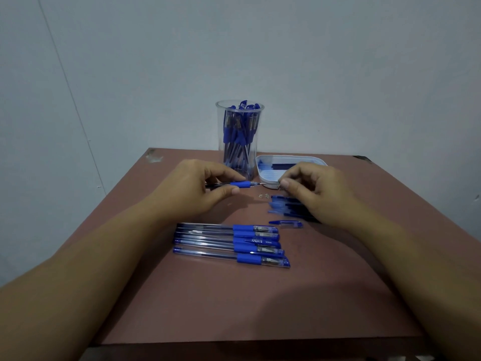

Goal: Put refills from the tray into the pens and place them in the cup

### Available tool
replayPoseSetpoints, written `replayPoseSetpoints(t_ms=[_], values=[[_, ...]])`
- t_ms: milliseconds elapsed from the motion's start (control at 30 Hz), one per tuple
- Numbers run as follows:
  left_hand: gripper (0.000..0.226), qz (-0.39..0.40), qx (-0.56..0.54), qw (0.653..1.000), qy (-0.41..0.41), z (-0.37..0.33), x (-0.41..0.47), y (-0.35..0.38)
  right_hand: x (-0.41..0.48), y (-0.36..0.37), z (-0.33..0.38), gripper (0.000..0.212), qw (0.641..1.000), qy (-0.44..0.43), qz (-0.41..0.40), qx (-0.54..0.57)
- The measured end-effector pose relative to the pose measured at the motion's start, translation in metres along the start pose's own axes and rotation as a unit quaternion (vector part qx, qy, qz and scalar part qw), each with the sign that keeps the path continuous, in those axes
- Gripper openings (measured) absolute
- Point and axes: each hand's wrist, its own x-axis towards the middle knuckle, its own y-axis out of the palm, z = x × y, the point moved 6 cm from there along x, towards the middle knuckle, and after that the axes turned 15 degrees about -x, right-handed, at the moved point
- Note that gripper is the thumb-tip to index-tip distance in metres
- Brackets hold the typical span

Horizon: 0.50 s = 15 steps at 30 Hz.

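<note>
My left hand [205,186] pinches a blue-gripped pen [240,184] held level above the table, its tip pointing right. My right hand [312,188] hovers just right of that tip, thumb and forefinger pinched on a small metal piece [280,185] that is too small to identify. Behind the hands stands a clear plastic cup [239,138] holding several blue pens. To its right lies a white tray [268,174] with dark refills in it. Several capped pens [231,243] lie side by side in front of me.
Under my right hand sits a pile of blue caps and refills [286,208], with one loose cap [285,223] nearer me. Tiny bits [263,195] lie between the hands. The brown table [234,308] ends close to a pale wall behind.
</note>
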Motion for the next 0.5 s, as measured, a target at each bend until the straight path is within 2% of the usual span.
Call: replayPoseSetpoints(t_ms=[133,500], values=[[0.024,0.000,-0.002,1.000,0.000,-0.001,0.000,0.001,-0.002,-0.003,0.006,0.015,0.995,0.009,-0.018,0.094],[0.023,0.012,-0.031,0.999,0.007,-0.009,-0.003,0.008,-0.006,0.007,0.019,0.030,0.996,-0.030,0.017,0.086]])
